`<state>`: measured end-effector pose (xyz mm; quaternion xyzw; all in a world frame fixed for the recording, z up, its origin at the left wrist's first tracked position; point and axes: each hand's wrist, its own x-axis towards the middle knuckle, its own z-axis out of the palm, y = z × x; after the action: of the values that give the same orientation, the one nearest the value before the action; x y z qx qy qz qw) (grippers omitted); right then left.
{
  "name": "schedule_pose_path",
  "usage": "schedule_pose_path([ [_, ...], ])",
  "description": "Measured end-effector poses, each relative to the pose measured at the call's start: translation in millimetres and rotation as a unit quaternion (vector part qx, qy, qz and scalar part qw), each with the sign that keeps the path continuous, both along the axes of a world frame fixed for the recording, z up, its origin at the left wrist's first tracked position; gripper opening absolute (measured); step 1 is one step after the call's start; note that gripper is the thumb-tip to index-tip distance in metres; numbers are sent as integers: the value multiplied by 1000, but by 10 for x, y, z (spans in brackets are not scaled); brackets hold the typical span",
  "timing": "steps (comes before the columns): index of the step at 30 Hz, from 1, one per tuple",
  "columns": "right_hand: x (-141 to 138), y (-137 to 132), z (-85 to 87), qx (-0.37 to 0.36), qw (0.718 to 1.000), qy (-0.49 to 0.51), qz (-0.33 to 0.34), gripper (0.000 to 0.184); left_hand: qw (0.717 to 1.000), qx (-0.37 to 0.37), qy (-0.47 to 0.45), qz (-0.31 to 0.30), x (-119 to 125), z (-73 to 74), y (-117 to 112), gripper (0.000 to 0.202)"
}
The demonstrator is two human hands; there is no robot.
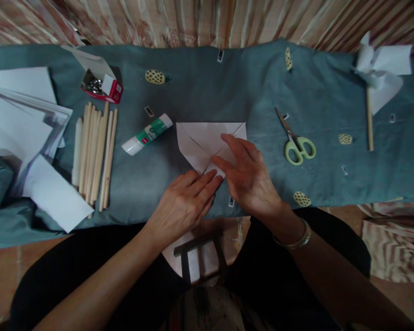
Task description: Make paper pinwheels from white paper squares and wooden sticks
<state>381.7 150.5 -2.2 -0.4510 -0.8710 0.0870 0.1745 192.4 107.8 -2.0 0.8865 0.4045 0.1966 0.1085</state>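
white paper [204, 134], likely light and easily creased, should suit edge holds, left hand [186, 201] flattened, right hand [251, 178] loosely spread.

Tabletop [255, 92] — grey-teal cloth cover, yellow pineapple prints plus small dark labels, cloth bunched at the near left corner. Laid out left to right: messy stack of white paper [20, 115], one loose sheet [58, 193] jutting out to the near edge. Row of wooden sticks [96, 161] beside it, white rod [77, 151] at its left end. Red-and-white box [106, 95] beyond the sticks, lid up, shiny metal bits [95, 86] inside. Glue stick [147, 134] lying slanted. Middle: white paper [195, 133] with diagonal cuts. Then green-handled scissors [292, 137], tips pointing far-left. Far right — paper pinwheel [382, 76] on a stick [370, 124].
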Motion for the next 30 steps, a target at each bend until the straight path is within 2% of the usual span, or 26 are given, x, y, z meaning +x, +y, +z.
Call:
schedule_pose_path([
  [9,-47,-79,48,20,997,-69,8,31,1000,4,7,3,2,15,6,31],
  [21,-72,-62,59,6,998,-65,4,29,1000,-6,7,2,11,3,-5,33],
  [26,-28,-57,11,-2,1000,-24,-20,32,1000,-10,-4,5,5,-22,-16,35],
  [30,-39,-77,-21,6,1000,-21,-5,31,1000,-3,3,3,0,-10,-12,33],
])
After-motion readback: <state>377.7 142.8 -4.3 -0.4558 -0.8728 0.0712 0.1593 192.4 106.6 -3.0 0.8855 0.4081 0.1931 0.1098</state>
